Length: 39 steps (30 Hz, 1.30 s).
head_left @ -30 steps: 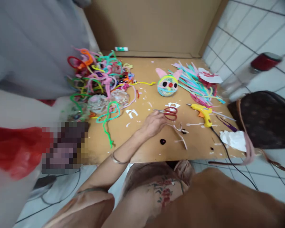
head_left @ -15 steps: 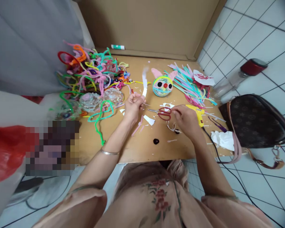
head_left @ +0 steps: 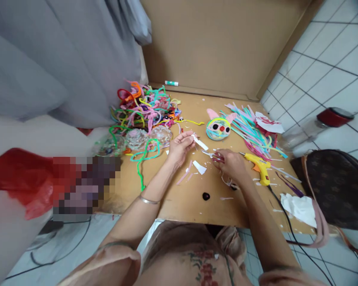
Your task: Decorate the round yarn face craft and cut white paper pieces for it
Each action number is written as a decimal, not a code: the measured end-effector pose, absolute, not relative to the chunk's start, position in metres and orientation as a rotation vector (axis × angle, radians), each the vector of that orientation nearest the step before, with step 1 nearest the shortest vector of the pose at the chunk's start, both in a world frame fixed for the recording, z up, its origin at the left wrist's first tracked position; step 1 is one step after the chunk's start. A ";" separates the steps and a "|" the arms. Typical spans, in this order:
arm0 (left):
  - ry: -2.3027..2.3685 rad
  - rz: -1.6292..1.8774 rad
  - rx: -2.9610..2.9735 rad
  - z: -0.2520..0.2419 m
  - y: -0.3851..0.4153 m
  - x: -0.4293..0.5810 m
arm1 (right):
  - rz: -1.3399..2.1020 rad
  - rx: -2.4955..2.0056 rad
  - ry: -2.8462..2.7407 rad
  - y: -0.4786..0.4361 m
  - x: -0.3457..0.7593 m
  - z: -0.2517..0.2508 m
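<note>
Between the fingertips of my left hand (head_left: 181, 148) is a narrow white paper strip (head_left: 201, 143), slanting down to the right. My right hand (head_left: 231, 163) is closed on red-handled scissors (head_left: 211, 155), whose blades point left, just below the strip. Beyond my hands sits a round figure (head_left: 218, 129) with pink ears, black eyes and a red nose. A white paper scrap (head_left: 199, 167) and thin pink strips (head_left: 185, 172) lie below the blades. Nearer me is a black round piece (head_left: 206, 196).
A tangled pile of coloured pipe cleaners (head_left: 149, 105) fills the table's back left. At right are straight pipe cleaners (head_left: 247, 127), a yellow glue gun (head_left: 264, 169) with a black cord, crumpled tissue (head_left: 298, 208), a brown bag (head_left: 334, 190) and a red-capped bottle (head_left: 332, 119).
The view has shifted, so the table sits lower and further right. My right hand has taken hold of the scissors by their handles. The white strip has swung from upright to slanting down right.
</note>
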State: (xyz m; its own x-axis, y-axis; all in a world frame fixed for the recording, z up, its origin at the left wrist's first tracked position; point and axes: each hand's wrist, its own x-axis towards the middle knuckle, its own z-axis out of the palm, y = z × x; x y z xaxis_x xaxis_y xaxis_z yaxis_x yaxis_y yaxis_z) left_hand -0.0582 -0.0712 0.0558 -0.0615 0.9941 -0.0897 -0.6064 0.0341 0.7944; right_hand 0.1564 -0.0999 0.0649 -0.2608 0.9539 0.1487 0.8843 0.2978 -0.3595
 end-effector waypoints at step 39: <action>0.829 1.260 1.118 0.053 -0.090 -0.045 | 1.350 -1.157 -1.010 -0.101 0.108 0.075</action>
